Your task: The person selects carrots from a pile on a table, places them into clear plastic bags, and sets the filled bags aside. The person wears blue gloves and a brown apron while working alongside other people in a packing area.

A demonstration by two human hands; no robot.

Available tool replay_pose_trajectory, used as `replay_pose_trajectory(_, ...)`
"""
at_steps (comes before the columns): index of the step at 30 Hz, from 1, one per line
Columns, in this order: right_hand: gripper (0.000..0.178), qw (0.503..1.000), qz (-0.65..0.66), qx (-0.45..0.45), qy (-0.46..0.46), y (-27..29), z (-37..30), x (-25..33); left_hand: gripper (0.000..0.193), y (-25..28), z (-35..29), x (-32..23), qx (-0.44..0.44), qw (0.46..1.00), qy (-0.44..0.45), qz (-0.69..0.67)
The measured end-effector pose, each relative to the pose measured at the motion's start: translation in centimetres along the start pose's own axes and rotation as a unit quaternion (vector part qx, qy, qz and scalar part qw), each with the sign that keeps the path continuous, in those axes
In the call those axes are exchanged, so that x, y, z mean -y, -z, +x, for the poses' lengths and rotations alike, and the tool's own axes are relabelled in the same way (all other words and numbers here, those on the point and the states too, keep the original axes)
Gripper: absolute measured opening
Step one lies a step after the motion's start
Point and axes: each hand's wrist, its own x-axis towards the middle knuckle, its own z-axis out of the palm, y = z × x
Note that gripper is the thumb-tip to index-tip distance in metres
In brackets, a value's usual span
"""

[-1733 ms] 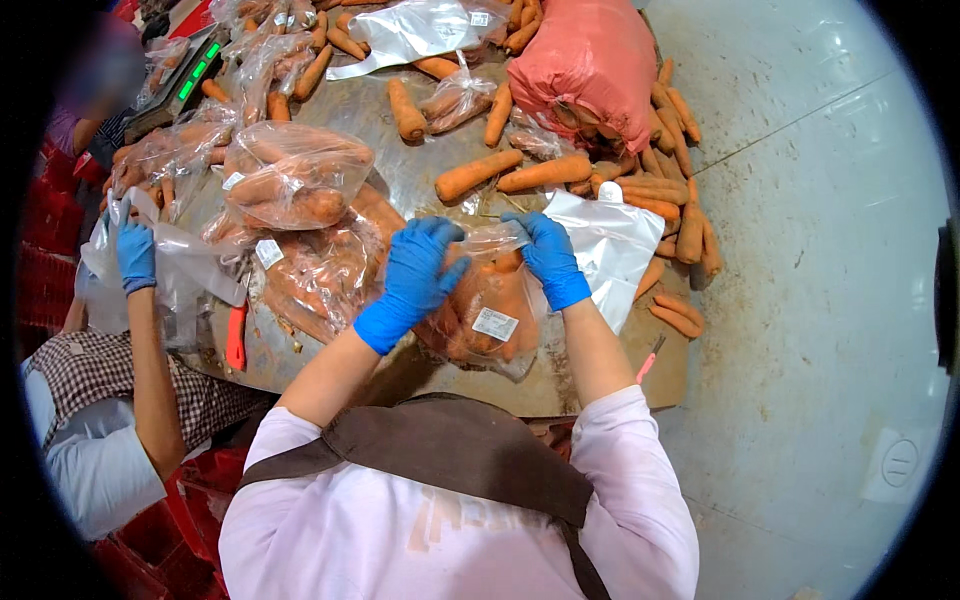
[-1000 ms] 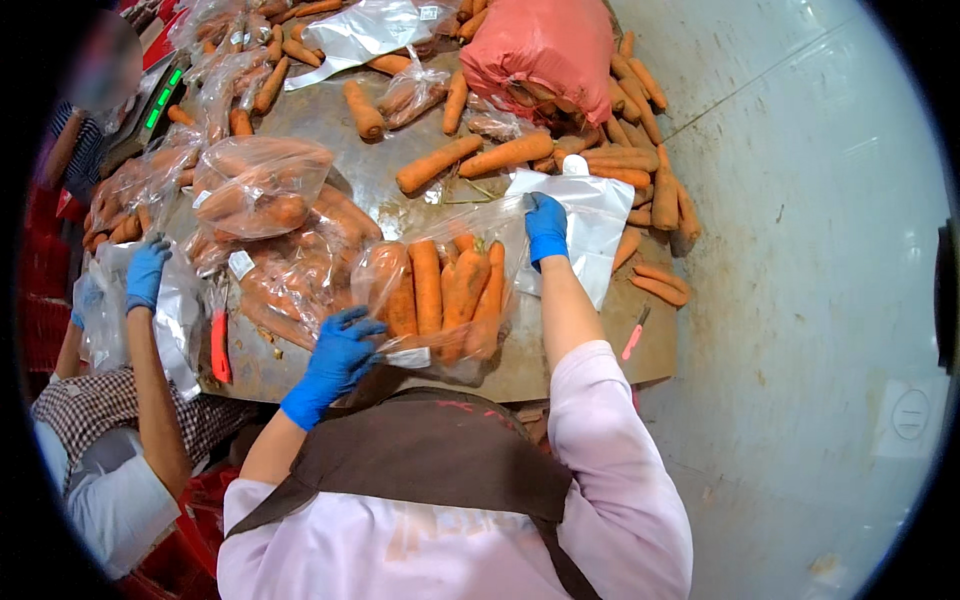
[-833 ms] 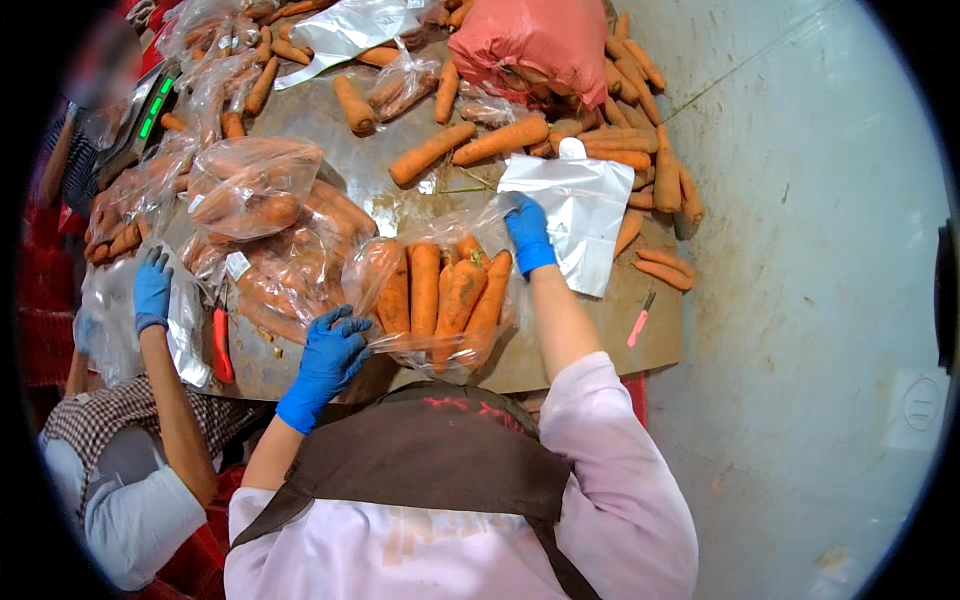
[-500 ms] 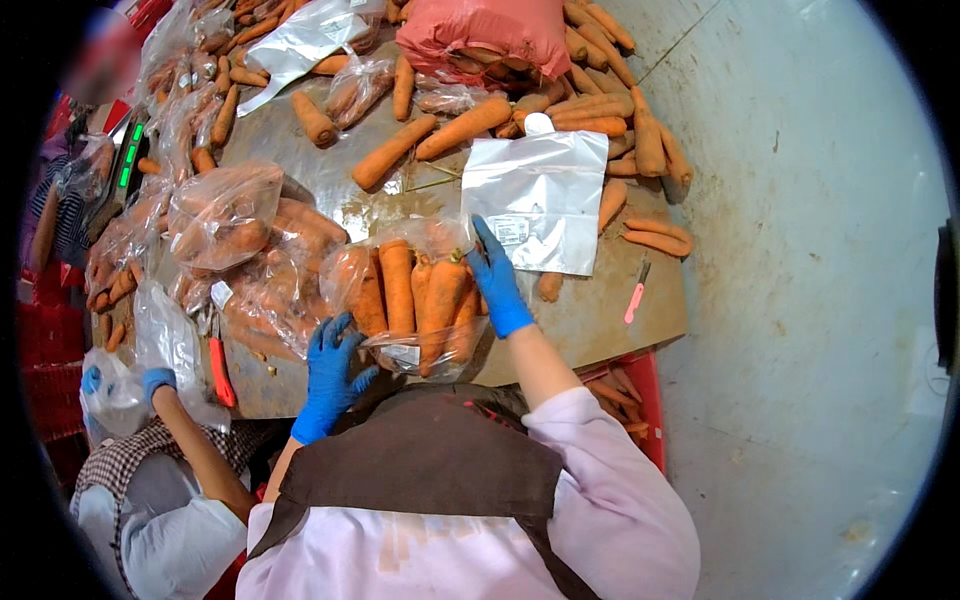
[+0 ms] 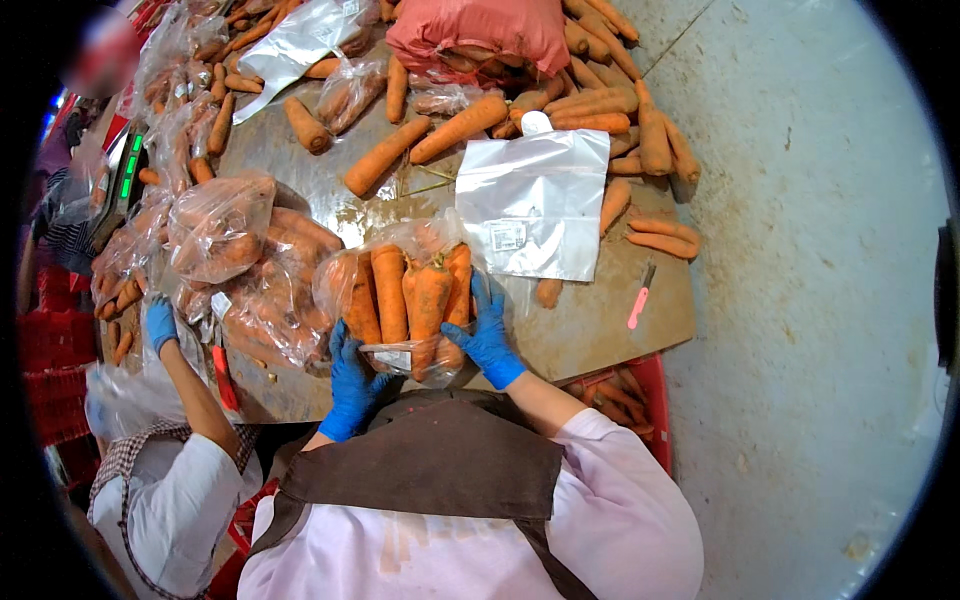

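Observation:
A clear plastic bag of carrots [image 5: 428, 300] lies in front of me, its open end toward my body, with several large orange carrots side by side in it. My blue-gloved left hand [image 5: 354, 388] grips the bag's lower left corner, fingers along its side. My right hand [image 5: 488, 338], also blue-gloved, clasps the right side, the thumb over the carrots. Just beyond the right hand a flat silvery-white plastic bag [image 5: 545, 190] with a small label lies on the table.
Filled carrot bags [image 5: 265, 290] crowd the left, beside a red-handled knife [image 5: 224, 375]. A pink-handled knife [image 5: 638, 305] lies right. Loose carrots [image 5: 460, 128] and a red mesh sack [image 5: 480, 35] are farther back. A red crate [image 5: 655, 400] stands below the table edge. A co-worker's gloved hand [image 5: 160, 322] is at left.
My right hand has come down from the bag's top right to its lower right side. My left hand has closed in on the lower left corner. The co-worker's hand has reached forward.

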Motion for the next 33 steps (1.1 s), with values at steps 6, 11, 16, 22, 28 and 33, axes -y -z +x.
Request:
replay_pose_trajectory(6, 0.089, 0.995, 0.063, -0.070, 0.032, -1.5, 3.2, -1.1, 0.076, -0.9, 2.3, 2.4, 0.010, 0.998, 0.052, -0.030)
replay_pose_trajectory(11, 0.089, 0.994, 0.070, -0.077, 0.045, -1.6, 5.1, -2.6, 0.076, -1.5, 2.8, 2.5, 0.016, 0.999, 0.041, 0.024)
replay_pose_trajectory(16, 0.088, 0.995, 0.050, -0.070, 0.049, -1.5, 5.0, -2.1, 0.073, -1.5, 2.6, 2.3, 0.010, 0.998, 0.050, 0.032)
replay_pose_trajectory(22, 0.086, 0.992, 0.109, -0.058, 0.029, -1.3, 5.3, -1.8, 0.057, 0.8, 4.3, -0.3, 0.079, 0.985, 0.153, 0.018)
replay_pose_trajectory(28, 0.079, 0.992, 0.027, -0.099, 0.069, 0.2, 4.9, -0.8, 0.038, 2.0, 4.0, -2.5, 0.076, 0.978, -0.009, 0.193)
replay_pose_trajectory(33, 0.063, 0.988, -0.032, 0.006, 0.148, 2.8, 1.9, 3.3, 0.023, 1.9, 3.5, -3.7, 0.151, 0.973, -0.074, 0.158)
